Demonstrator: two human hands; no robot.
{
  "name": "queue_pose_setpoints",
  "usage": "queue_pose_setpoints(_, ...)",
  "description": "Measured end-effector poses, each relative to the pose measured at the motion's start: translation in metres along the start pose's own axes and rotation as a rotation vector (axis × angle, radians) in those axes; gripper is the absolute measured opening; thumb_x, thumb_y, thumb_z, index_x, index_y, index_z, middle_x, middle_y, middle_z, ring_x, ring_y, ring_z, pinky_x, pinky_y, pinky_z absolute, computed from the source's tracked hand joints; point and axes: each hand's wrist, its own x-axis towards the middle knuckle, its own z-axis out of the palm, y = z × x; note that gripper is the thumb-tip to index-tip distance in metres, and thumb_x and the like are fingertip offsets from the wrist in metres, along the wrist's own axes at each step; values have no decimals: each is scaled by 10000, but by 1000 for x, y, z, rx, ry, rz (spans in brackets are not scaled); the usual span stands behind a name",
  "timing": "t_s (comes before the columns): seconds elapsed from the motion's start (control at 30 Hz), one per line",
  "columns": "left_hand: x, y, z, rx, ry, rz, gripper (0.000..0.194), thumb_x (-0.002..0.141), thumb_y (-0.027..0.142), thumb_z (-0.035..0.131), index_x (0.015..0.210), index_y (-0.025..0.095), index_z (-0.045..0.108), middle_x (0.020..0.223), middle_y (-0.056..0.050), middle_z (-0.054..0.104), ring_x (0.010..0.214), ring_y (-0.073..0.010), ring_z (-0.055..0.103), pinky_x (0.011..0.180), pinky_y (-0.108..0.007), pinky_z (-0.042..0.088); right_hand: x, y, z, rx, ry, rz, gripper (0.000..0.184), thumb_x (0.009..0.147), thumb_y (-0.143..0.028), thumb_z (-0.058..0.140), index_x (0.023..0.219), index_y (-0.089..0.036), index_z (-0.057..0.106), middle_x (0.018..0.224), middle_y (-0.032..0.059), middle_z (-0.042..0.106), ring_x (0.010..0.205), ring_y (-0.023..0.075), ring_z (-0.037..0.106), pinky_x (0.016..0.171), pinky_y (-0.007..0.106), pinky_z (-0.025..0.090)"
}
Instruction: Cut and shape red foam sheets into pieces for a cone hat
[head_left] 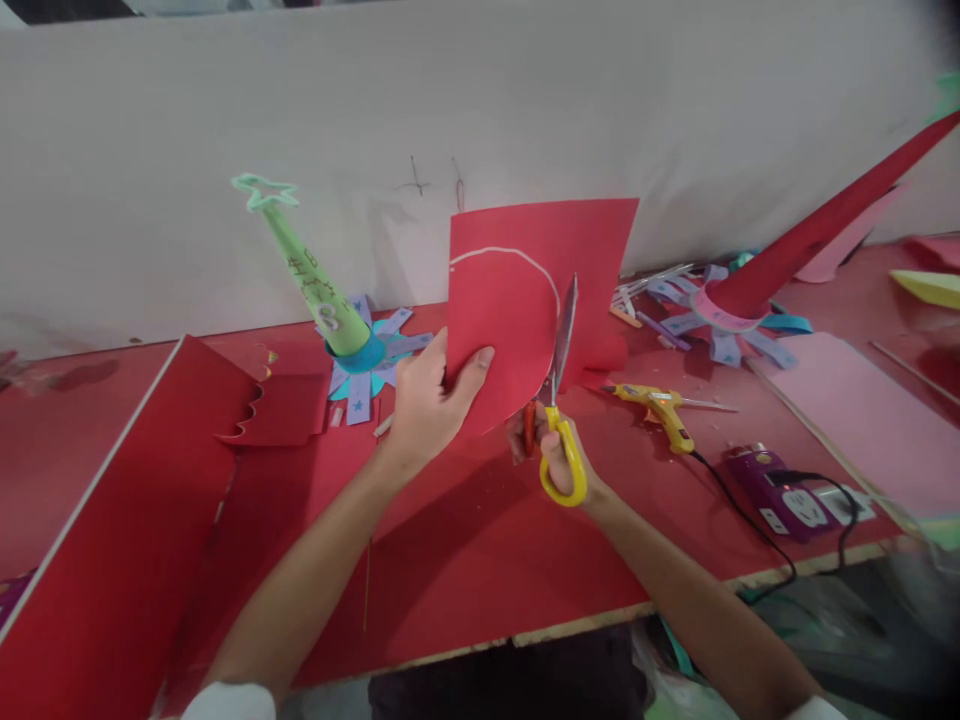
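A sheet of red paper [499, 310] is held up over the table, with a pale curved line drawn across it. My left hand [435, 395] pinches its lower left edge, thumb on the near face and fingers behind. In my right hand [566, 450] are scissors [564, 480] with a yellow handle loop; an orange-red part shows beside the fingers. Their blades point upward at the right side of the curve, with the paper between them. Below the blades the paper's edge follows a curve. Part of the right hand's fingers is hidden behind the handles.
A green paper cone [315, 285] on a blue base stands left, a red cone [810, 240] right. A yellow glue gun [664, 410] lies right of the scissors, its cord running to a purple power socket [784, 495]. Left is a large red board [127, 520]; pink sheets [862, 420] lie right.
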Motion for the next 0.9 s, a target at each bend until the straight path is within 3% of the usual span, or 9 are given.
queue_pose_setpoints(0.17, 0, 0, 4, -42, -19, -5, 294, 1058, 478, 612, 1092, 219, 748, 856, -17, 789, 683, -160, 698, 632, -282, 537, 0, -4, 1, -56, 101, 24, 807, 741, -1044, 579, 827, -241, 576, 600, -36, 520, 441, 125, 465, 412, 284, 404)
queue_pose_setpoints(0.47, -4, -2, 13, -121, -42, -79, 296, 1061, 497, 613, 985, 234, 727, 828, -38, 761, 847, -222, 748, 735, -337, 596, -4, -3, 5, -86, 164, 16, 763, 770, -1016, 593, 802, -256, 540, 619, -28, 524, 437, 130, 484, 383, 291, 453)
queue_pose_setpoints(0.9, 5, -7, 2, -171, -47, -55, 384, 1064, 555, 584, 1134, 220, 756, 1020, -65, 829, 885, -213, 771, 760, -309, 606, -4, 3, 2, -65, 128, 25, 752, 801, -979, 618, 784, -229, 559, 536, -64, 485, 397, 98, 441, 375, 241, 394)
